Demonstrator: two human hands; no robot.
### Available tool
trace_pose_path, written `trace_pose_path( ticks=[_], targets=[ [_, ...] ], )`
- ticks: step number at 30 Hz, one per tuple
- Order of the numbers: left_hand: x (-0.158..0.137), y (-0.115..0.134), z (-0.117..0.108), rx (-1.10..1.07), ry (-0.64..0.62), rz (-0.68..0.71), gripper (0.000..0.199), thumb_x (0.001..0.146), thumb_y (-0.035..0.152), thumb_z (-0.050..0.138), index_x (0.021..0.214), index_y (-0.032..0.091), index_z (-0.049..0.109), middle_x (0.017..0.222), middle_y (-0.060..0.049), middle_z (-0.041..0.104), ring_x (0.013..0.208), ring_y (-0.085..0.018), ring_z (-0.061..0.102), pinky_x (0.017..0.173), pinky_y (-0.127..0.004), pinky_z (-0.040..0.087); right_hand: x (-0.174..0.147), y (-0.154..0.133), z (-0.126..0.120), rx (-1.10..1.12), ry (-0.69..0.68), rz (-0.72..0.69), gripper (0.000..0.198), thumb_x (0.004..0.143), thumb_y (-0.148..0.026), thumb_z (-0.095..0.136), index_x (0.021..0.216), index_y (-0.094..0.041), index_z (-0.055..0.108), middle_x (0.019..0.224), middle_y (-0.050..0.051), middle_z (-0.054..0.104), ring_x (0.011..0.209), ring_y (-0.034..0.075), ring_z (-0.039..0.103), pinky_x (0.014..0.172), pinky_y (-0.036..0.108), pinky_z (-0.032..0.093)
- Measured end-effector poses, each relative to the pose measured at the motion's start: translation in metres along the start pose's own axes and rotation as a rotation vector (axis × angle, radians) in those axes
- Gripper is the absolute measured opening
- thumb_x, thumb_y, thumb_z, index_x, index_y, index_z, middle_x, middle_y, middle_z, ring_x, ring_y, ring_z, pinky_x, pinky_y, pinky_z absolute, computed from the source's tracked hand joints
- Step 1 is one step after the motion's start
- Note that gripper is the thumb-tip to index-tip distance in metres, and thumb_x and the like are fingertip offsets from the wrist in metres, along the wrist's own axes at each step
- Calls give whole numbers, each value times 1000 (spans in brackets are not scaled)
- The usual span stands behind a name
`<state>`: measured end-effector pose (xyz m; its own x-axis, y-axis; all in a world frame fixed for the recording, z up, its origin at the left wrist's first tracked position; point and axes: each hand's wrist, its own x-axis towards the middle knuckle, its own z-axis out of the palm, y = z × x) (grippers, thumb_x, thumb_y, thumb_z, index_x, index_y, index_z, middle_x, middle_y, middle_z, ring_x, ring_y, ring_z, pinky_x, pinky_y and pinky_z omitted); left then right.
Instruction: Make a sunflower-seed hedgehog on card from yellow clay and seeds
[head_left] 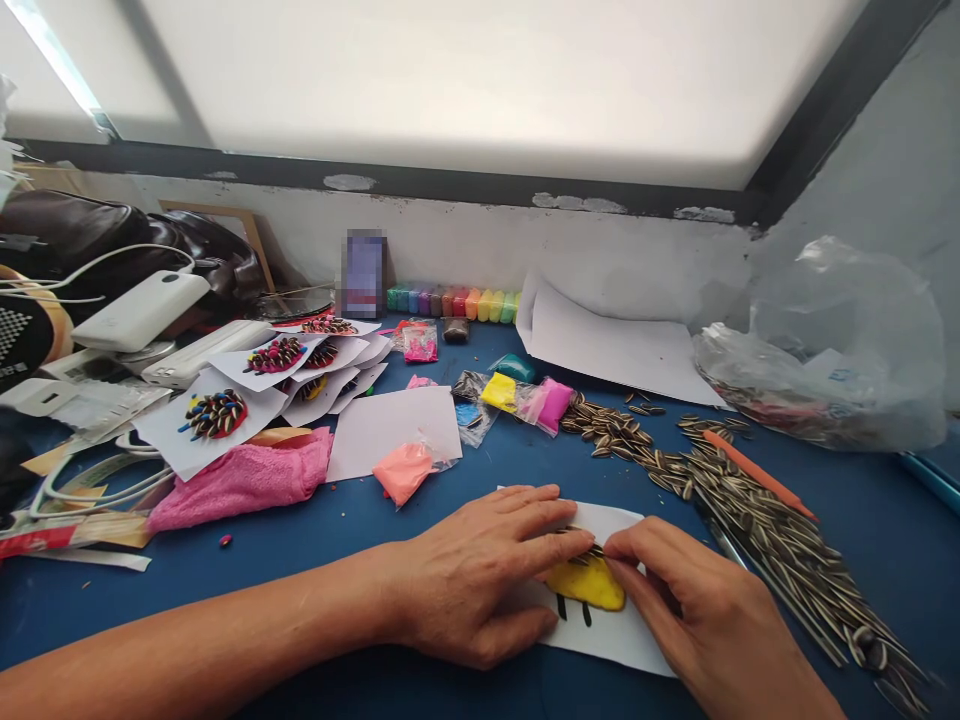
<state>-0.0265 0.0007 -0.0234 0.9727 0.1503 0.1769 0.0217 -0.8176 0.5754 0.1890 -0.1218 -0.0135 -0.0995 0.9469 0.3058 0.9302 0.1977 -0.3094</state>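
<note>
A flat piece of yellow modelling clay [589,585] lies on a small sheet of white paper [626,640] in front of me. Striped sunflower seeds [592,550] show at its upper edge, partly under my fingers. Two short black marks [586,613] sit on the paper below the clay. My left hand [484,575] rests on the paper with its fingers stretched out over the seeds and the thumb lower down. At the clay's right end, my right hand [701,605] has thumb and index finger pinched together; whatever is between them is hidden.
A long sunflower seed pile [787,540] runs down the right side, with an orange tool [757,475] on it. Bagged orange clay [403,470], a pink cloth [247,480] and seed-covered paper pieces [214,415] lie left. A plastic bag [840,350] stands at the back right.
</note>
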Motion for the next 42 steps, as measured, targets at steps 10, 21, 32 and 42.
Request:
trace_pose_path(
  ticks=[10,21,32,42],
  targets=[
    [0,0,0,-5,2,-1,67,88,29,62,150,20,39,155,-15,42,147,-34,32,120,-51,27,-3,5,5,-104,-48,-42,26,101,-24,43,87,-27,64,80,1,65,66,13,65,57,22,50],
    [1,1,0,19,1,2,67,88,29,63,150,16,41,154,-15,43,147,-33,32,121,-48,26,-2,0,5,-193,-24,-91,26,101,-23,42,86,-26,62,77,0,65,64,14,66,54,23,49],
    [0,1,-1,-6,-19,-39,79,87,29,61,155,12,25,161,-15,31,151,-28,23,123,-45,23,8,10,-24,-247,179,55,26,98,-34,44,79,-27,61,64,-3,67,48,12,62,43,24,44],
    [2,5,-5,47,-30,-92,73,88,37,62,148,3,40,159,-20,32,151,-32,22,124,-49,19,7,54,-21,-439,243,176,40,98,-40,37,82,-24,70,85,4,77,59,21,70,45,32,47]
  ],
)
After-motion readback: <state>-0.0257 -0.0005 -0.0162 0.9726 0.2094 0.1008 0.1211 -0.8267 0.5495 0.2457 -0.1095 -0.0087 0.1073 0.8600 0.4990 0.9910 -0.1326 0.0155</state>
